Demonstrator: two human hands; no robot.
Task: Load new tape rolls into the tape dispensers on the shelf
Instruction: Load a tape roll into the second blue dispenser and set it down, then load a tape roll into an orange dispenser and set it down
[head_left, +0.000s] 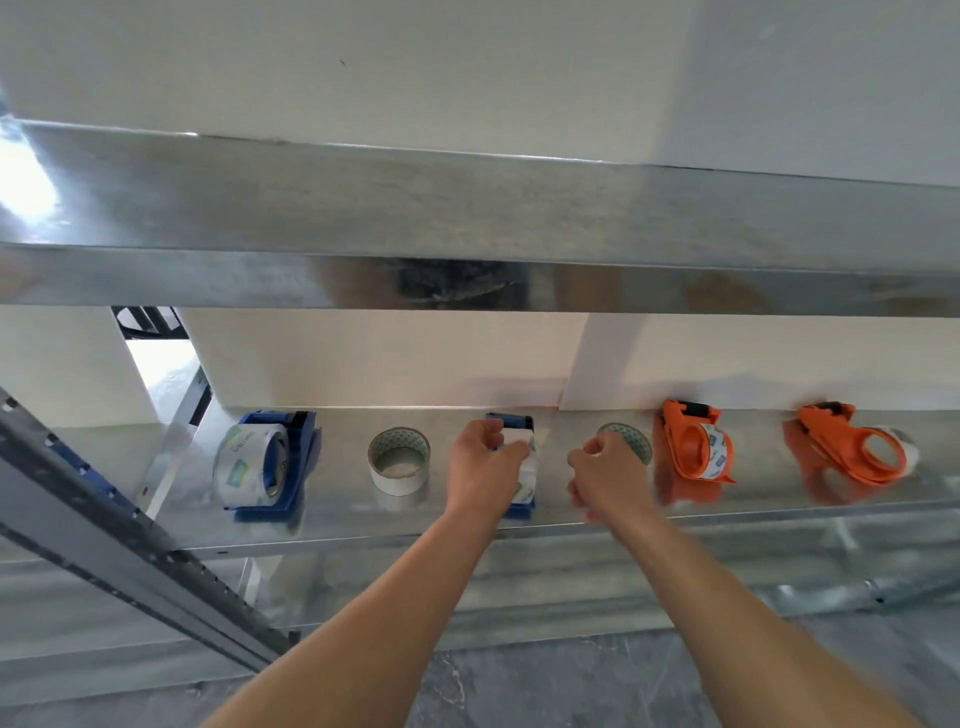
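Observation:
On the metal shelf (353, 514) stand two blue tape dispensers and two orange ones. The left blue dispenser (291, 457) holds a clear tape roll (249, 462). My left hand (483, 467) grips the tape roll (525, 457) sitting in the middle blue dispenser (511, 420). My right hand (605, 475) hovers just right of it with curled fingers, in front of a loose tape roll (631, 436); it is blurred. Another loose roll (399, 460) lies flat between the blue dispensers. Both orange dispensers (696, 447) (852, 447) carry tape.
An upper metal shelf (467, 223) overhangs the working shelf. A slanted perforated steel upright (104, 540) crosses the left side. A white wall and column (602, 358) stand behind the shelf. Grey floor shows below.

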